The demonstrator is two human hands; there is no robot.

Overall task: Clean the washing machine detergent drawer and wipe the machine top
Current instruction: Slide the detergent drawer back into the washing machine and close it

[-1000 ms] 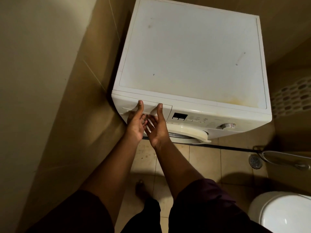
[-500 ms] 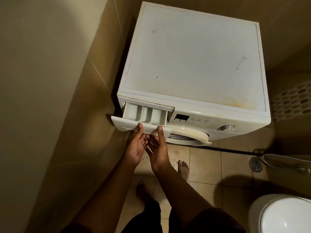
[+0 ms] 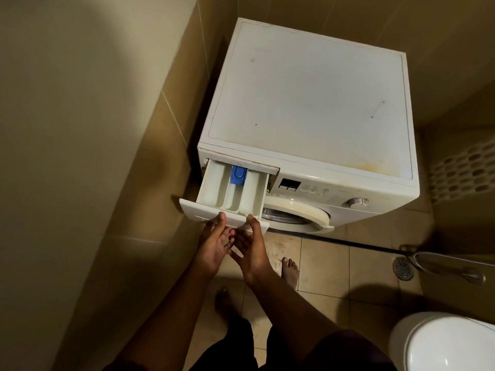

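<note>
A white front-loading washing machine stands in a tiled corner; its top (image 3: 308,103) is flat, with small dark specks and a yellowish stain near the front right. The detergent drawer (image 3: 211,183) is pulled far out at the front left, showing three white compartments and a blue insert (image 3: 237,174) in the middle one. My left hand (image 3: 214,246) and my right hand (image 3: 250,247) grip the drawer's front panel from below, thumbs on its upper edge, fingers hidden under it.
A beige tiled wall (image 3: 93,129) runs close along the machine's left side. A white toilet (image 3: 444,344) stands at the bottom right, with a floor drain (image 3: 402,268) and a metal hose beside it. My bare feet (image 3: 289,269) are on the tiled floor.
The drawer went from shut to pulled far out, both hands drawing it toward me. The blue insert has come into sight. The camera moved back.
</note>
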